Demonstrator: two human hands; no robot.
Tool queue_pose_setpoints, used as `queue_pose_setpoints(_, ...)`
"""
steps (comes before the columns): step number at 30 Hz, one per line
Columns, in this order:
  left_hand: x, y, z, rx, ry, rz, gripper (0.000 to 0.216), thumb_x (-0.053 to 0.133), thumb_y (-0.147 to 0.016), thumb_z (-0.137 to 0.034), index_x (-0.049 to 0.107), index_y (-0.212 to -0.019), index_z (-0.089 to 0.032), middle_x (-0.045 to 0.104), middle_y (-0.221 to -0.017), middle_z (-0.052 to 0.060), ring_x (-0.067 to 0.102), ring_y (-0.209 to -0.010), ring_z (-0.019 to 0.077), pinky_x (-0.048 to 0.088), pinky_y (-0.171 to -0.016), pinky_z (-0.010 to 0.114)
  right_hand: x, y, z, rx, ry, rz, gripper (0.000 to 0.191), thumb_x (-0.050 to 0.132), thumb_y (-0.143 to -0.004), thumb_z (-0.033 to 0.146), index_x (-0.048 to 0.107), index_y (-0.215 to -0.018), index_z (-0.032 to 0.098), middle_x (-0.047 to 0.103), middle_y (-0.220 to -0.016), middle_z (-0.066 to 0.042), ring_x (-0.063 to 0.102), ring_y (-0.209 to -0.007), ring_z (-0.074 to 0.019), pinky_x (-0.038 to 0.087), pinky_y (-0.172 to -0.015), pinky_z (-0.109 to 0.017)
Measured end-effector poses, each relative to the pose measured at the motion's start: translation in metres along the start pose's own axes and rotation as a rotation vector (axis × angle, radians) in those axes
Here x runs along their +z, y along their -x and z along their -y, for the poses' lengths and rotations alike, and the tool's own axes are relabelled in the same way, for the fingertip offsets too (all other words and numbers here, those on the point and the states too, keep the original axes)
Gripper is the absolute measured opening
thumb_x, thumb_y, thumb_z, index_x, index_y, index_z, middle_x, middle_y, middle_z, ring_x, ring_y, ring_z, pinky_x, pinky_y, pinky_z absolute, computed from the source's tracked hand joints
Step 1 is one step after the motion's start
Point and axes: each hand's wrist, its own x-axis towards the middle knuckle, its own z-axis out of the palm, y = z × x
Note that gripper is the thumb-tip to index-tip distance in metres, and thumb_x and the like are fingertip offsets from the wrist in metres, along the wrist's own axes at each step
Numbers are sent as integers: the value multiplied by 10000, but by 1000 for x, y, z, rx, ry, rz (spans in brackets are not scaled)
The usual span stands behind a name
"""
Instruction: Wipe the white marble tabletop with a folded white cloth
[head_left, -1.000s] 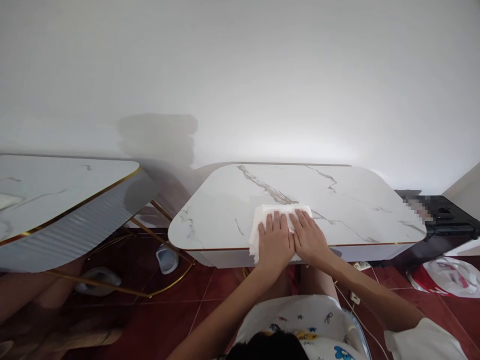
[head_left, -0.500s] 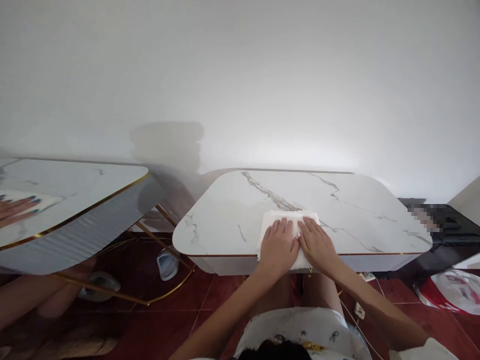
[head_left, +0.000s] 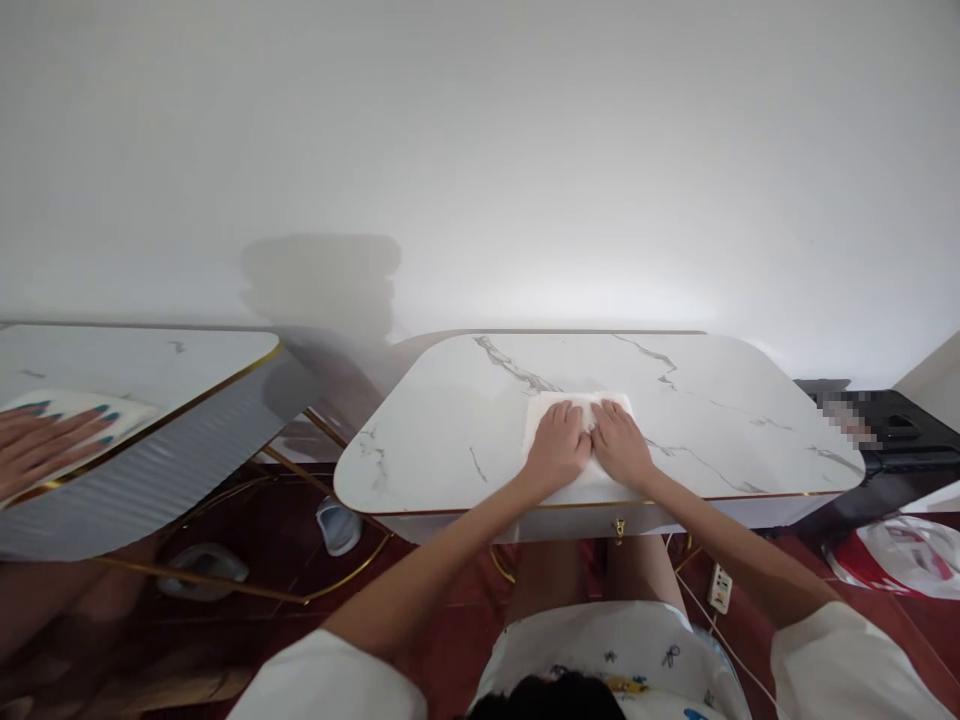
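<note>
A folded white cloth [head_left: 534,415] lies on a white marble-patterned table [head_left: 720,430] with a gold trim line, near the front edge. My left hand [head_left: 559,445] presses on the cloth's left part with bent fingers. Close beside it, my right hand [head_left: 621,445] bears down on the right part, its fingers curled on the fabric. The thumbs meet or nearly meet in the middle. Both hands cover much of the cloth. A small gold knob [head_left: 618,530] shows on the table's front below.
At left, another person's hand [head_left: 52,440] rests on a white cloth [head_left: 135,412] on a similar table [head_left: 217,350]. A black case-like object [head_left: 892,440] stands at right, near a red-and-white package [head_left: 900,560]. A power strip [head_left: 720,588] with a cord lies below.
My hands and the cloth have slid slightly away from me, off the table's front edge. The gold knob shows more fully. The other person's hand has come further into view at left.
</note>
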Motion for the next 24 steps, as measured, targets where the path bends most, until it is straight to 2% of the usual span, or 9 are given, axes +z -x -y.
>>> queue_pose_setpoints(3,6,-32,12,-8,43,44,253,383,-870,-122,561,-1041,-179,608,-1136,119,537,-1145,232,421,-1035,369,1,-28,-10,6,8,-1,395,343,-959,208,549,-1279,100,551,-1366,-176,454,-1303,-300,385,-1063,-431)
queue_pose_setpoints(9,20,-79,26,-69,7,14,237,385,-873,-109,550,-1032,-171,591,-1165,130,511,-1153,255,402,-1021,381,8,-80,-26,20,27,53,351,350,-963,213,556,-1226,108,576,-1277,-178,511,-1184,-294,400,-1006,-393)
queue_pose_setpoints(17,34,-131,56,-56,22,-40,213,390,-892,-137,557,-1021,-165,604,-1143,136,524,-1132,266,414,-995,392,24,-140,-42,29,33,54,360,314,-980,208,533,-1249,113,559,-1286,-156,479,-1209,-283,382,-1018,-386)
queue_pose_setpoints(24,50,-171,81,-41,75,-90,225,391,-888,-130,570,-1017,-173,621,-1130,126,540,-1128,261,414,-1003,389,36,-181,-51,60,54,36,357,336,-986,229,522,-1265,105,541,-1325,-180,472,-1222,-302,381,-1018,-427)
